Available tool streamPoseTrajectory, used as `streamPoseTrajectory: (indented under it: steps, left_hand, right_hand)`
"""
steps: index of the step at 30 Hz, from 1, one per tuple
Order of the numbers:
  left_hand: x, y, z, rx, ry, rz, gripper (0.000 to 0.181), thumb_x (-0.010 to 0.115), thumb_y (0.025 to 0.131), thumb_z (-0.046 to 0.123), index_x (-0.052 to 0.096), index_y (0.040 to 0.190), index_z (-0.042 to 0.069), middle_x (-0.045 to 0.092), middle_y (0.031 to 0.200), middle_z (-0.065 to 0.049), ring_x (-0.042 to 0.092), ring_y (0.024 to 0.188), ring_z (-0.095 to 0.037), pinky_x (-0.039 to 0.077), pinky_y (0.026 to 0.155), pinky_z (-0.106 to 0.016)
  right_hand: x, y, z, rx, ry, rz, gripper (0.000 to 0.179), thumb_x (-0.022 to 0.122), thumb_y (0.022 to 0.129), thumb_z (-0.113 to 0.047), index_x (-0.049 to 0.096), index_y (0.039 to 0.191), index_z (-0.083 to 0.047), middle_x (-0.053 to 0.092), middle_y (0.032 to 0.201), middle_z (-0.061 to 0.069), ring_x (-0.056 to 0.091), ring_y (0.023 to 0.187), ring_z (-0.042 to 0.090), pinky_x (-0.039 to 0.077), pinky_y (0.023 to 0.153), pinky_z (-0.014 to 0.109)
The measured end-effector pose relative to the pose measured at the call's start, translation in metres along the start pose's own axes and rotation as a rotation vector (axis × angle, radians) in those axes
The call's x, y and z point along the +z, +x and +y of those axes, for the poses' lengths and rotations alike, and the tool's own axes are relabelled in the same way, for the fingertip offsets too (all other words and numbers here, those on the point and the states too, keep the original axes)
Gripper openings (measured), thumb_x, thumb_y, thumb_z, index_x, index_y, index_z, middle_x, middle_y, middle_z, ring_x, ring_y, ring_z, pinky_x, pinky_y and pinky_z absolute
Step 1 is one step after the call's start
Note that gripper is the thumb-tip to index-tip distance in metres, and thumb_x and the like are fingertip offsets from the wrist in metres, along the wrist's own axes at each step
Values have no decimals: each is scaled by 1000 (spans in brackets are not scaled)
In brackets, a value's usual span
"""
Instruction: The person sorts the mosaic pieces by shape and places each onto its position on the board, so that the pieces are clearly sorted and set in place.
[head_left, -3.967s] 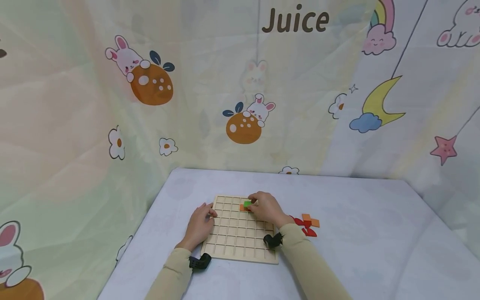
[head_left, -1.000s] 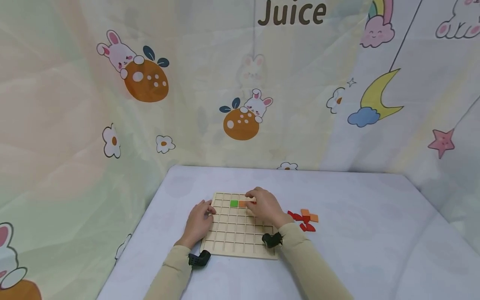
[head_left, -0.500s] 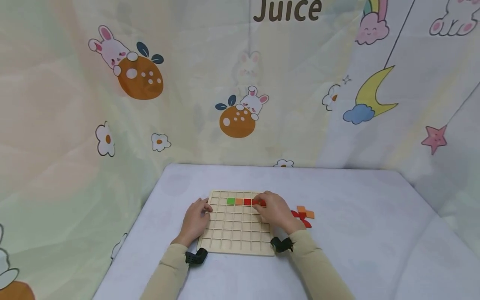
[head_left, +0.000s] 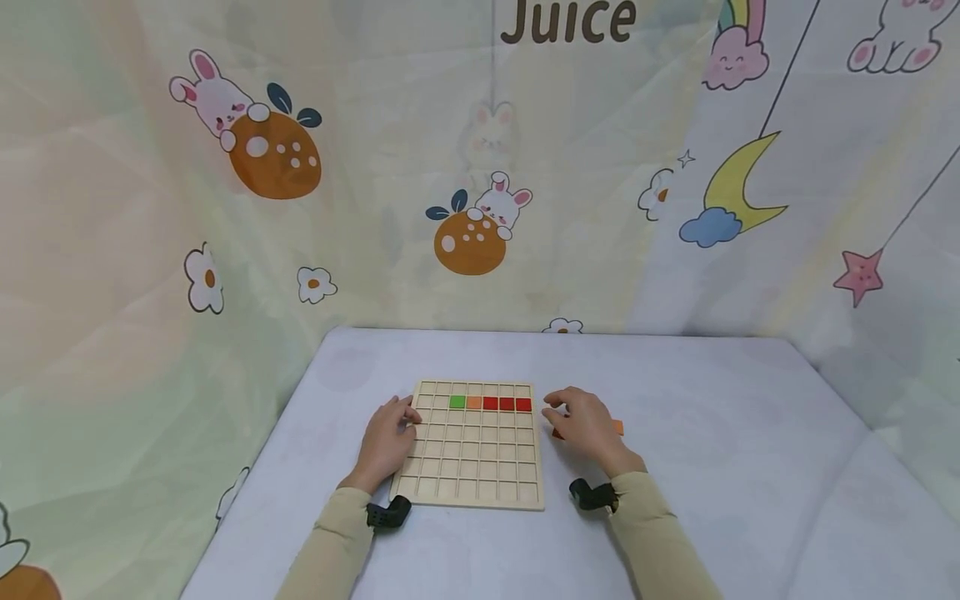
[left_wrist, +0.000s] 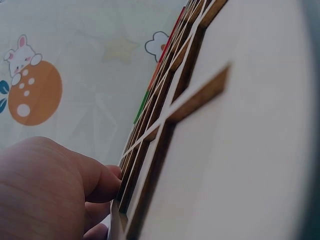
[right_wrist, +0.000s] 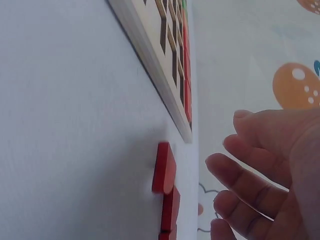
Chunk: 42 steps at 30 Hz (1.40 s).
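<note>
A wooden grid board [head_left: 467, 467] lies flat on the table. One of its upper rows holds a green square tile [head_left: 457, 402], an orange square tile [head_left: 474, 402] and three red square tiles [head_left: 507, 404], side by side up to the right edge. My left hand [head_left: 385, 443] holds the board's left edge, its fingertips [left_wrist: 107, 182] curled against the rim. Off the right side, my right hand [head_left: 588, 427] hovers with loosely bent fingers and nothing between them. Below it in the right wrist view lie red pieces [right_wrist: 164, 169]; the hand mostly hides this loose group in the head view.
An orange tile [head_left: 618, 427] peeks out beyond the right hand. The white-covered table [head_left: 712, 467] extends to the right. Behind it hangs a printed cloth backdrop [head_left: 375, 208]. Each wrist wears a black camera [head_left: 592, 495].
The green tile came to stand left of the orange one, and red tiles now fill the cells to the right. My right hand has moved off the board towards the loose pieces; the left stays put.
</note>
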<state>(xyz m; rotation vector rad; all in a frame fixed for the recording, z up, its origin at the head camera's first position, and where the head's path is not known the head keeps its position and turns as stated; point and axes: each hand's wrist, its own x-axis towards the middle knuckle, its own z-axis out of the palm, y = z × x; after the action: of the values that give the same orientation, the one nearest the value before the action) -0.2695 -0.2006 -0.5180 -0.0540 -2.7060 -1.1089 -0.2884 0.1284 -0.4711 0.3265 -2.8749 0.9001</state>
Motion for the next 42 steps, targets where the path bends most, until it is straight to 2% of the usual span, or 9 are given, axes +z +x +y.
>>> streamPoseTrajectory:
  steps: [9, 15, 20, 26, 33, 38, 42]
  left_hand:
    - [2, 0, -1, -3, 3, 5, 13, 55, 88, 2, 63, 89, 13, 49, 145, -15, 29, 144, -34, 15, 122, -44]
    - [1, 1, 0, 10, 8, 9, 13, 55, 89, 2, 63, 90, 13, 49, 145, -15, 29, 144, -34, 15, 122, -43]
    - [2, 1, 0, -9, 12, 4, 14, 55, 88, 2, 62, 90, 13, 48, 146, -15, 28, 145, -34, 14, 122, -44]
    - [2, 0, 0, -19, 10, -1, 13, 55, 88, 2, 62, 90, 13, 48, 147, -14, 28, 145, -33, 15, 122, -44]
    - [-2, -1, -2, -16, 16, 13, 14, 55, 87, 2, 62, 89, 13, 48, 146, -15, 30, 144, -35, 17, 121, -47]
    - [0, 0, -3, 7, 11, 16, 14, 56, 87, 2, 62, 90, 13, 48, 146, -15, 30, 143, -36, 17, 121, -47]
    - [3, 1, -2, 2, 3, 11, 14, 56, 88, 2, 62, 90, 14, 48, 146, -14, 30, 144, -34, 17, 121, -47]
  right_hand:
    - [-4, 2, 17, 90, 5, -3, 31, 66, 92, -26, 68, 119, -11, 67, 111, 4, 59, 98, 24, 57, 82, 41]
    - [-11, 3, 30, 138, 14, 7, 32, 65, 92, -24, 68, 120, -8, 67, 114, 9, 59, 97, 26, 58, 81, 41]
    - [-20, 1, 45, 164, 27, 9, 29, 64, 93, -24, 69, 117, -8, 67, 113, 11, 58, 96, 27, 56, 81, 43]
    - [-31, 0, 60, 211, 71, -49, 30, 62, 93, -24, 68, 118, -7, 67, 107, 10, 57, 91, 25, 56, 73, 36]
    - [-33, 1, 72, 200, 68, -75, 31, 67, 91, -22, 70, 115, -3, 67, 106, 13, 57, 94, 28, 54, 72, 35]
    - [-31, 0, 78, 216, 87, -75, 30, 67, 90, -18, 69, 115, -2, 66, 106, 14, 58, 92, 29, 56, 69, 31]
    - [-31, -1, 84, 217, 78, -65, 29, 66, 90, -16, 69, 115, -1, 65, 110, 17, 57, 95, 30, 58, 72, 34]
